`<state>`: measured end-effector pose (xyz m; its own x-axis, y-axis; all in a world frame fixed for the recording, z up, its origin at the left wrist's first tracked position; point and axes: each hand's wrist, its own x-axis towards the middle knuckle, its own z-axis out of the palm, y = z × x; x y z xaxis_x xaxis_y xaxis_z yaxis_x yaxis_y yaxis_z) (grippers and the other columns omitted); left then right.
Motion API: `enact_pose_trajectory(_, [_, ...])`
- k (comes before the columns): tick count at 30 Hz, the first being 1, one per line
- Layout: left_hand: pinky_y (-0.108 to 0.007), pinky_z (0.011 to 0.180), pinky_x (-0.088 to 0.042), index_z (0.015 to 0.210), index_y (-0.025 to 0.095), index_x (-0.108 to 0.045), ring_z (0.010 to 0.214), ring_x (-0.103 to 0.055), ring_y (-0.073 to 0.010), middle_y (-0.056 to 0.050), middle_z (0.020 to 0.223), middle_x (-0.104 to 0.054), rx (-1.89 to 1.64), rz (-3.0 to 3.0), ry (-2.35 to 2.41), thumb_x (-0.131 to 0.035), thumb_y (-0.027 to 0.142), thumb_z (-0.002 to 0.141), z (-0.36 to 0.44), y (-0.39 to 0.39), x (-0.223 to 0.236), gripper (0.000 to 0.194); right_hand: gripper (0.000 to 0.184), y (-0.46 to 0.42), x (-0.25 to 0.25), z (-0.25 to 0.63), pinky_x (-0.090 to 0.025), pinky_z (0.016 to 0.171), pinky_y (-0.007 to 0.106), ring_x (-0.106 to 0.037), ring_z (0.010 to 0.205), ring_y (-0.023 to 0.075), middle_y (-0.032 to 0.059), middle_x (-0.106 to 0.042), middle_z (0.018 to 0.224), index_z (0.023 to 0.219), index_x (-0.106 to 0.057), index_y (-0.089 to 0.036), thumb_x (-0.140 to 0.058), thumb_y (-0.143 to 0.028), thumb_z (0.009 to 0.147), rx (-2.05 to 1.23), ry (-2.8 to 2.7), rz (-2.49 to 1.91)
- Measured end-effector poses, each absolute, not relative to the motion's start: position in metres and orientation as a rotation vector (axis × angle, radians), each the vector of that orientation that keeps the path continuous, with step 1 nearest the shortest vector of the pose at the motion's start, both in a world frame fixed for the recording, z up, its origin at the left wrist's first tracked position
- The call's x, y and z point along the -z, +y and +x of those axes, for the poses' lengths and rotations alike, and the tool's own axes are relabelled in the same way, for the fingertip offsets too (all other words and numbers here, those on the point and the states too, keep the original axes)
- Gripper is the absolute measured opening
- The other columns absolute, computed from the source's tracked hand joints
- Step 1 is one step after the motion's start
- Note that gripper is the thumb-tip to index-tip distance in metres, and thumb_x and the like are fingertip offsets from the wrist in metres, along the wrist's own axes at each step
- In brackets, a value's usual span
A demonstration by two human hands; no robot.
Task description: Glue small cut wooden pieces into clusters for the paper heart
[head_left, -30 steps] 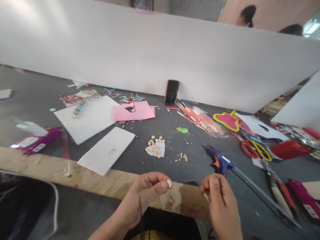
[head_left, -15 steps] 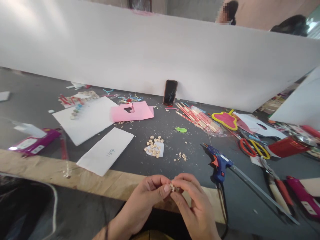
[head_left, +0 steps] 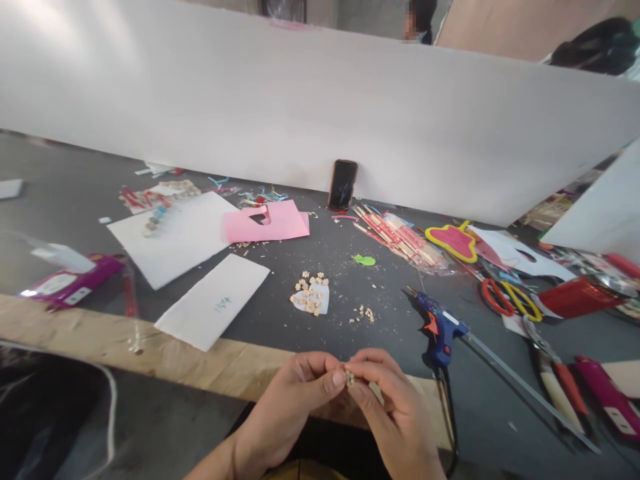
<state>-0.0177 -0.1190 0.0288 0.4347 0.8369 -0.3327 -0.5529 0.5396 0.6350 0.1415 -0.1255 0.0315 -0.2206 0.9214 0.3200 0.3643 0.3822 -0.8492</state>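
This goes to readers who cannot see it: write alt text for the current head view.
A left hand and right hand hold a small pale cluster between their fingertips at a worktable's near edge. Beyond lie a white scrap strewn with similar clusters, a pink sheet with a cutout and a blue glue gun; a smartphone stands against a white panel.

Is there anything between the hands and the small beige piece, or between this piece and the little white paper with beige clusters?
Nothing visible in either way: left hand and right hand pinch the beige piece; the glue gun lies right of the paper.
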Motion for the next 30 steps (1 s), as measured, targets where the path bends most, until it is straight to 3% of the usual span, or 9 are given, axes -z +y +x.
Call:
enact_pose_trajectory(9, [-0.022,0.062,-0.040,0.068,0.011,-0.064,0.060,-0.049,-0.0098,0.000,0.063,-0.057,-0.903,0.643,0.783,-0.069,0.042,0.078,-0.020,-0.118,-0.027,0.033,0.017,-0.125,-0.033,0.147,-0.054,0.076,0.025,-0.063,0.089,0.0163,0.0054,-0.063,0.098,0.101,-0.063,-0.026,-0.053,-0.020,0.089,-0.685,-1.865,-1.173])
enact_pose_trajectory(15, [-0.024,0.065,-0.042,0.076,0.012,-0.065,0.065,-0.055,-0.0128,-0.002,0.069,-0.063,-0.878,0.757,0.857,-0.078,0.039,0.069,-0.025,-0.115,-0.027,0.031,0.029,-0.125,-0.040,0.147,-0.055,0.077,0.025,-0.063,0.091,0.0161,0.0058,-0.062,0.101,0.111,-0.060,-0.025,-0.051,-0.013,0.087,-0.520,-2.045,-1.119])
enact_pose_trajectory(19, [-0.025,0.067,-0.044,0.077,0.011,-0.068,0.066,-0.057,-0.0129,-0.003,0.072,-0.065,-0.855,0.693,0.809,-0.076,0.035,0.072,-0.025,-0.116,-0.029,0.025,0.032,-0.126,-0.039,0.145,-0.056,0.077,0.027,-0.063,0.092,0.0174,0.0065,-0.063,0.103,0.115,-0.058,-0.026,-0.054,-0.014,0.086,-0.488,-2.035,-1.110])
enact_pose_trajectory(24, [-0.028,0.074,-0.048,0.078,0.012,-0.072,0.071,-0.061,-0.0140,-0.005,0.074,-0.068,-0.878,0.535,0.662,-0.075,0.029,0.074,-0.026,-0.118,-0.031,0.018,0.021,-0.126,-0.038,0.143,-0.057,0.071,0.025,-0.066,0.082,0.0165,0.0055,-0.065,0.095,0.106,-0.061,-0.025,-0.059,-0.021,0.085,-0.527,-1.924,-1.183])
enact_pose_trajectory(30, [-0.024,0.074,-0.047,0.084,0.013,-0.075,0.071,-0.061,-0.0119,-0.005,0.079,-0.070,-0.902,0.538,0.638,-0.074,0.025,0.076,-0.025,-0.117,-0.027,0.014,0.019,-0.126,-0.041,0.141,-0.054,0.067,0.021,-0.065,0.078,0.0136,0.0029,-0.065,0.089,0.096,-0.064,-0.026,-0.058,-0.012,0.084,-0.509,-1.894,-1.091])
